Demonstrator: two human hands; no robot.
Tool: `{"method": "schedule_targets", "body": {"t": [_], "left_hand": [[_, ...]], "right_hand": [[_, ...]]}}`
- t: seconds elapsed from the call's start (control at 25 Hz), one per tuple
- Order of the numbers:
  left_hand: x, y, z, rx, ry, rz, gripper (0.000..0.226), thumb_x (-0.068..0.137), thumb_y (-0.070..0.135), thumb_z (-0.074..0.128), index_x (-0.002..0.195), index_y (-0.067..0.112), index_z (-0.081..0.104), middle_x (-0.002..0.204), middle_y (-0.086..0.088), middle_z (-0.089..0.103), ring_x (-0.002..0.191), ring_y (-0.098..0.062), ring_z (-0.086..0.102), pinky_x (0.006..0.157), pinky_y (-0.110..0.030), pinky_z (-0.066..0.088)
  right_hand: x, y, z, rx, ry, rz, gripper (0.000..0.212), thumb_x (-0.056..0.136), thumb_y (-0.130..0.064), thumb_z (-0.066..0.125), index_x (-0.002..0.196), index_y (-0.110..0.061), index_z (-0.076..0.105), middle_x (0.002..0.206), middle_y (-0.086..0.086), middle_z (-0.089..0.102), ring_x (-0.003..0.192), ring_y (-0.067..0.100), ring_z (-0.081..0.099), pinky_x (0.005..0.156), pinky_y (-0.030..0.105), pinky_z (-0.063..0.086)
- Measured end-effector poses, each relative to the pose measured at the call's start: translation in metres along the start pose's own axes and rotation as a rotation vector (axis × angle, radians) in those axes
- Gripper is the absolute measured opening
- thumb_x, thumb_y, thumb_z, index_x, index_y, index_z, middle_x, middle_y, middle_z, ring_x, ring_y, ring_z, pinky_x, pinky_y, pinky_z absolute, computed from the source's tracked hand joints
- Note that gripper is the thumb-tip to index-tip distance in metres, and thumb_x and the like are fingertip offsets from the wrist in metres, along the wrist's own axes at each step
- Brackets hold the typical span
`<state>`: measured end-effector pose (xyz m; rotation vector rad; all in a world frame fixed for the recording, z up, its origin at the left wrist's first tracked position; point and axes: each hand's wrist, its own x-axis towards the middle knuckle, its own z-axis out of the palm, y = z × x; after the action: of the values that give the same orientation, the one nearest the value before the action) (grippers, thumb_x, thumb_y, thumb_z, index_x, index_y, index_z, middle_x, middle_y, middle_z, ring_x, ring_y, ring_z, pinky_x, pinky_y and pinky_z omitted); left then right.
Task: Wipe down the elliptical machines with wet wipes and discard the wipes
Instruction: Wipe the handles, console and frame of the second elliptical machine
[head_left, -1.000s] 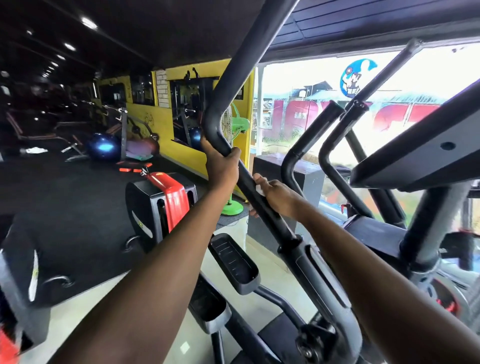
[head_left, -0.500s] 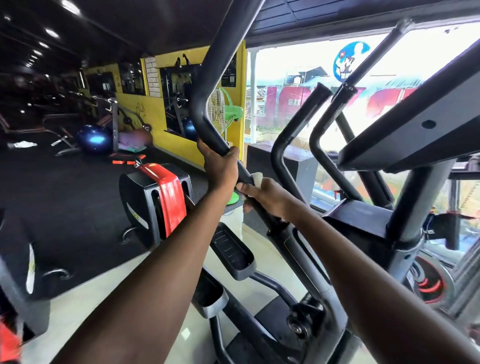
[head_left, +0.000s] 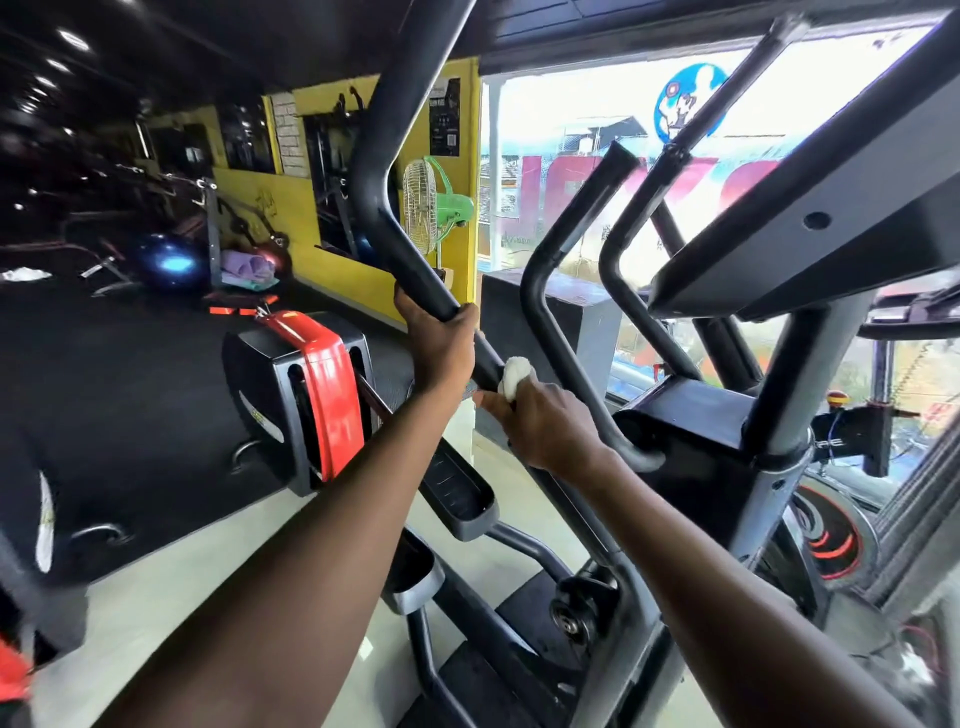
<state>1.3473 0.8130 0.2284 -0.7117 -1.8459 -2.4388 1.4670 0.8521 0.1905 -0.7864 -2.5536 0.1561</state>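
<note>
The wiping step is under way on the near elliptical (head_left: 691, 467). The left hand (head_left: 441, 348) is gripping the long handlebar (head_left: 379, 171), a smooth, matte black tube with a bend above the grip, apparently to steady it. Just below, the right hand (head_left: 545, 421) is clenching a white wipe (head_left: 514, 376), bunched into a soft wad, and pressing it against the same bar. Next, the wipe probably needs sliding along the tube, with the left hand shifting so the covered patch gets cleaned. The pedals (head_left: 457, 493) are looking like ridged hard plastic; the floor (head_left: 156, 587) is looking glossy.
</note>
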Motion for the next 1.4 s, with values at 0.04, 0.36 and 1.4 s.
{"method": "schedule_targets", "body": {"t": [0.04,0.36,1.4], "left_hand": [[-0.004,-0.002,0.001,0.012,0.0,-0.001,0.077,0.085,0.001,0.061,0.15,0.011,0.02,0.112,-0.003,0.053,0.078,-0.011,0.053,0.052,0.003,0.036],[-0.016,-0.015,0.002,-0.005,-0.059,-0.034,0.061,0.085,0.004,0.064,0.137,0.007,0.031,0.105,-0.007,0.056,0.088,-0.023,0.06,0.064,-0.012,0.045],[-0.022,-0.014,-0.009,-0.116,-0.283,-0.261,0.027,0.096,0.023,0.056,0.119,0.015,0.045,0.092,0.0,0.058,0.079,-0.009,0.057,0.054,-0.015,0.05]], "right_hand": [[-0.005,0.002,0.001,-0.056,0.03,-0.022,0.055,0.094,-0.065,0.029,0.096,-0.012,0.04,0.084,0.013,0.067,0.076,0.034,0.064,0.065,0.034,0.036],[0.009,0.003,-0.018,0.369,-0.058,-0.098,0.031,0.097,-0.04,0.048,0.118,-0.017,0.046,0.11,0.01,0.059,0.09,0.031,0.058,0.076,0.037,0.045],[0.019,0.008,-0.011,0.191,-0.164,0.007,0.039,0.093,-0.056,0.047,0.099,-0.018,0.05,0.096,0.011,0.065,0.089,0.034,0.061,0.076,0.041,0.049]]}}
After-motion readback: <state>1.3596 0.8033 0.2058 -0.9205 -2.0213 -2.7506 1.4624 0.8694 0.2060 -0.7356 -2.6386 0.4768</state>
